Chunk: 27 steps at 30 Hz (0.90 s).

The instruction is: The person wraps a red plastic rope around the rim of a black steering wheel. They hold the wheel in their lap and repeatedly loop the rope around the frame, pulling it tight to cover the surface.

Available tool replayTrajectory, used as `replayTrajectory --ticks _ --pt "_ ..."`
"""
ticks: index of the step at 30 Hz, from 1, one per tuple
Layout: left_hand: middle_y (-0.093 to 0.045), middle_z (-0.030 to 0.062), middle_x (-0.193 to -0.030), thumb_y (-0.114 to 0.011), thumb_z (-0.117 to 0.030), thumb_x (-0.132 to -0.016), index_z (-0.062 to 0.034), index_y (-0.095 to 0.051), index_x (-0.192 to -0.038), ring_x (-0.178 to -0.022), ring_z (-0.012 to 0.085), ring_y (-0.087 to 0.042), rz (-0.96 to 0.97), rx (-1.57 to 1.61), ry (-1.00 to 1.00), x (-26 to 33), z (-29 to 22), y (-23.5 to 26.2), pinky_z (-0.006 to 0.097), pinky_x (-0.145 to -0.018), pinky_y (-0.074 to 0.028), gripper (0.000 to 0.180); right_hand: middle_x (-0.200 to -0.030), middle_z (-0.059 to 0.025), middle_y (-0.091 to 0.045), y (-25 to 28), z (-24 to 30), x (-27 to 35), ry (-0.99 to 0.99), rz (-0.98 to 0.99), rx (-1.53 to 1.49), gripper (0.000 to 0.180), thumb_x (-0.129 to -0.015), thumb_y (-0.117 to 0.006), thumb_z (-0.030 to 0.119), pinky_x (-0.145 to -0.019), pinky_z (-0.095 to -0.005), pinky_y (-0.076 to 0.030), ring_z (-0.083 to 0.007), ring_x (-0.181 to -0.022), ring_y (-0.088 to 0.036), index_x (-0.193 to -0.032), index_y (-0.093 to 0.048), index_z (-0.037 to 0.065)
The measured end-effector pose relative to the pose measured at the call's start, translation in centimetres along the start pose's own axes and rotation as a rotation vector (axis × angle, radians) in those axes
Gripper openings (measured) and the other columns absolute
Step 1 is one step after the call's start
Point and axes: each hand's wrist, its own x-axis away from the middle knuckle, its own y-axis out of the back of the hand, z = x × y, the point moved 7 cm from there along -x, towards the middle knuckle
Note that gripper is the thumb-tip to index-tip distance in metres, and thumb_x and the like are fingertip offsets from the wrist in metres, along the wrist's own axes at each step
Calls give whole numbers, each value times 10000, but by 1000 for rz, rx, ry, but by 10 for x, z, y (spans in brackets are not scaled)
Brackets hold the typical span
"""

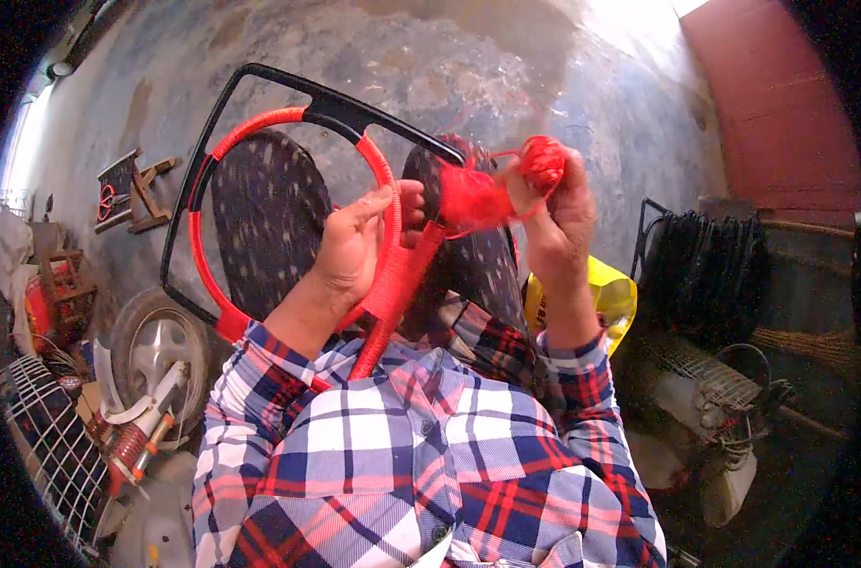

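Note:
A black frame [260,90] with a round ring partly wound in red cord [202,256] rests upright against my lap. My left hand [360,241] grips the ring's right side, where the red winding is thick. My right hand [553,204] is raised beside it, closed on a ball of red cord [544,161]. Loose red strands [473,199] run from the ball to the ring. My knees in dark patterned trousers [270,213] show through the ring.
A small wooden stool [132,189] holding scissors stands on the concrete floor at left. A wheel [156,346] and a wire rack [43,435] lie at lower left. A yellow bag [610,293], black frames [705,270] and a fan [714,388] are at right.

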Motion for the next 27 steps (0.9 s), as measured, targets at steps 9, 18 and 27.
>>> replayTrajectory --ticks 9,18,27 --pt "-674 265 -1038 -554 -236 -951 28 -620 -1106 -852 338 -703 3 79 312 4 17 -8 439 -729 -597 313 -730 -31 -610 81 -26 62 -581 377 330 312 -823 -705 232 -608 -275 -448 -144 -659 -572 -1023 -620 8" --pt "-682 270 -967 -573 -224 -939 28 -620 -1086 -789 352 -706 -5 70 296 5 12 -10 442 -702 -599 295 -608 34 -467 237 -103 140 -590 -624 -500 165 -927 -585 182 -561 -292 -426 -101 -546 -460 -784 -520 132" --pt "-678 270 -985 -591 -209 -928 18 -629 -1094 -794 348 -706 39 72 318 5 15 -13 419 -711 -601 284 -664 -5 -559 46 -55 67 -567 -70 -139 106 -898 -665 122 -515 -265 -415 -78 -561 -508 -971 -633 51"
